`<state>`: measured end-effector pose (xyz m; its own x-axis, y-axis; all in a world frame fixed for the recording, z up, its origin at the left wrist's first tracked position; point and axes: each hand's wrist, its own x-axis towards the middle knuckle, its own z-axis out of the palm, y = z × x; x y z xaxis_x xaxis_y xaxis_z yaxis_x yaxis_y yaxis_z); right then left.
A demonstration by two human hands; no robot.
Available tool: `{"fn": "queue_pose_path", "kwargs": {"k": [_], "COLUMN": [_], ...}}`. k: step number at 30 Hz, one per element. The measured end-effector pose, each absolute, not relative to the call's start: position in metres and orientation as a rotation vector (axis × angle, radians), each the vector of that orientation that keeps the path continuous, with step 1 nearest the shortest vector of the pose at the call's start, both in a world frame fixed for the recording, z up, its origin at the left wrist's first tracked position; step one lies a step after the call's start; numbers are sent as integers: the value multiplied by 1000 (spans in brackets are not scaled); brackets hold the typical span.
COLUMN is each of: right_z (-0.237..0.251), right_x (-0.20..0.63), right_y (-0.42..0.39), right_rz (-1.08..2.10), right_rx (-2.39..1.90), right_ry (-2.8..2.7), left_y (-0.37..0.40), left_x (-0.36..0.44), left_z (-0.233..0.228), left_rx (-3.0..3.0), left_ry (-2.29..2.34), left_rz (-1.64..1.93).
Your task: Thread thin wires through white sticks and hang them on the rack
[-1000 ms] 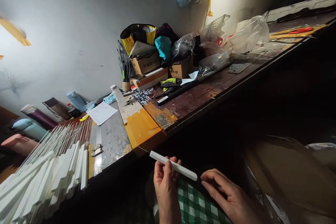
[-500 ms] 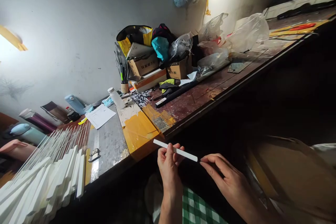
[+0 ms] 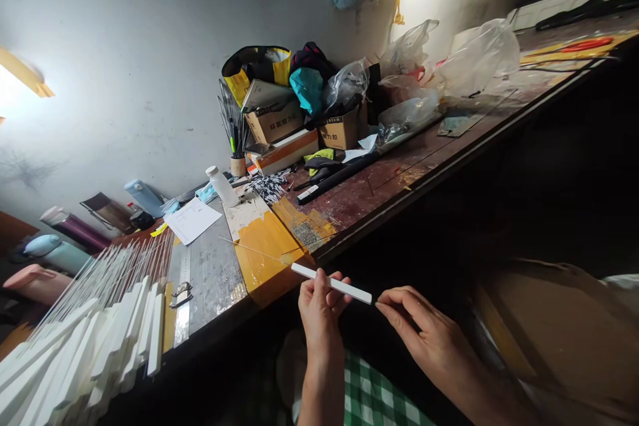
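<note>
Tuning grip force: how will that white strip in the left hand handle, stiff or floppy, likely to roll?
The white strip spans straight past the left hand unsupported, so probably stiff. Thin and pinched lightly, it is likely light. Its flat faces suggest sliding rather than rolling. The right hand sits at its end.

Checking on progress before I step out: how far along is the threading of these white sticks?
Done: a fan of white sticks with wires lies on the bench. In hand: the left hand holds one white stick, a thin wire poking out; the right hand is at its end. How many remain can't be seen.

White stick (image 3: 331,283); green-and-white checked cloth (image 3: 372,399); yellow tape patch (image 3: 264,249) on dark red-brown desk (image 3: 399,173); grey wall (image 3: 150,46).
</note>
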<state>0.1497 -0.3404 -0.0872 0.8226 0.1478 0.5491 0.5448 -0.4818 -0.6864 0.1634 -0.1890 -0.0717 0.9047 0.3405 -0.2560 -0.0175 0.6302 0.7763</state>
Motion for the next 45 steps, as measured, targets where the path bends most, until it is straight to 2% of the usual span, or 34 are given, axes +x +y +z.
{"fn": "queue_pose_path", "kwargs": {"k": [15,21,45], "right_z": [-81,-62,-72], "right_x": [144,136,139], "right_y": [-347,-349,-340], "right_rz": [-332,-393,-331], "right_rx": [-2022,-2065,-2048], "right_ry": [-417,-473,-530], "left_y": [-190,-193,-184], "left_x": [160,156,158], "left_z": [-67,-64,-64], "left_rx": [846,848,868], "left_ry": [435,411,447], "left_rz": [187,171,207]}}
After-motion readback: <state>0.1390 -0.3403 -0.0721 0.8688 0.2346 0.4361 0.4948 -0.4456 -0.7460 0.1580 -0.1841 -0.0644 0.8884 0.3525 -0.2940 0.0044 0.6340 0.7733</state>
